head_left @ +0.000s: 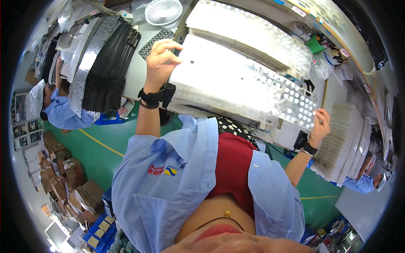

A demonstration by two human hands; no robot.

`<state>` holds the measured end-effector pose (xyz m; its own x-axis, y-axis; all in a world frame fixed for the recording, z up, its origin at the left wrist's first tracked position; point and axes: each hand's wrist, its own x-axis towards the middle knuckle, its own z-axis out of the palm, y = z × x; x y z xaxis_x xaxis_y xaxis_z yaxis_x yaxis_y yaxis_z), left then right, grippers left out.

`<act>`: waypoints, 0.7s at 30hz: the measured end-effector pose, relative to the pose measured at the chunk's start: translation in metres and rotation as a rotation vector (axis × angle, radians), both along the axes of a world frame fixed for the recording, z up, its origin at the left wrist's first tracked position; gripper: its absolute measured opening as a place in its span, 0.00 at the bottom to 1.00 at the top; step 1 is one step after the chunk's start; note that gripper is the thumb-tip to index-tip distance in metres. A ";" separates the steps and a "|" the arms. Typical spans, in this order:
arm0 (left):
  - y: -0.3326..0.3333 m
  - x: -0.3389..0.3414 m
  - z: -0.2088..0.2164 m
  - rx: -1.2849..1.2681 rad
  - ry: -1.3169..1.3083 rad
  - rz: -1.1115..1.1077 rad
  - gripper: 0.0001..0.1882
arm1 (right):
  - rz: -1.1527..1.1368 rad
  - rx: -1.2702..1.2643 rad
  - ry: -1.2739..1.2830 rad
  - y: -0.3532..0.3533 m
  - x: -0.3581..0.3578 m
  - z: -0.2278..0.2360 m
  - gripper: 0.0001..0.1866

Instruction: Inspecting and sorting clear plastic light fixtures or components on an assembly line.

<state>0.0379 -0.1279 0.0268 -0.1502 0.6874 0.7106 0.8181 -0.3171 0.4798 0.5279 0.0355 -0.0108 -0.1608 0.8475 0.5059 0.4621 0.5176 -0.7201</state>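
Observation:
A thin, pale sheet with rows of white round spots stretches across a brightly glowing surface. Glare washes out its left and middle parts. My left hand pinches with thumb and forefinger at the left end of the bright area, apparently on the sheet's edge. At the other end, my right hand grips the spotted sheet's right edge between thumb and fingers. Just behind lies a tall stack of translucent sheets with similar round marks.
Many black sheets stand stacked on the left, by a white fan. To the right is another pile of pale sheets. A co-worker in blue is at the far left. Cardboard boxes sit on the green floor.

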 end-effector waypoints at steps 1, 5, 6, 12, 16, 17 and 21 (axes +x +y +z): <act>-0.001 -0.002 -0.001 0.000 0.009 0.001 0.11 | -0.009 0.001 -0.010 -0.001 -0.003 0.003 0.09; -0.005 -0.009 -0.001 -0.010 0.046 0.077 0.11 | 0.016 0.197 -0.144 -0.005 -0.021 0.019 0.11; -0.006 -0.012 -0.002 -0.018 0.041 0.078 0.10 | 0.027 0.247 -0.160 -0.007 -0.025 0.022 0.11; -0.015 -0.030 -0.013 -0.044 0.018 0.077 0.10 | 0.067 0.342 -0.220 -0.013 -0.045 0.039 0.11; -0.017 -0.033 -0.015 -0.040 -0.049 0.124 0.09 | 0.076 0.346 -0.212 -0.013 -0.056 0.043 0.11; -0.022 -0.035 -0.011 -0.065 -0.046 0.142 0.09 | 0.092 0.347 -0.187 -0.012 -0.059 0.044 0.11; -0.022 -0.044 -0.023 -0.083 -0.080 0.126 0.08 | 0.114 0.362 -0.192 -0.013 -0.061 0.045 0.11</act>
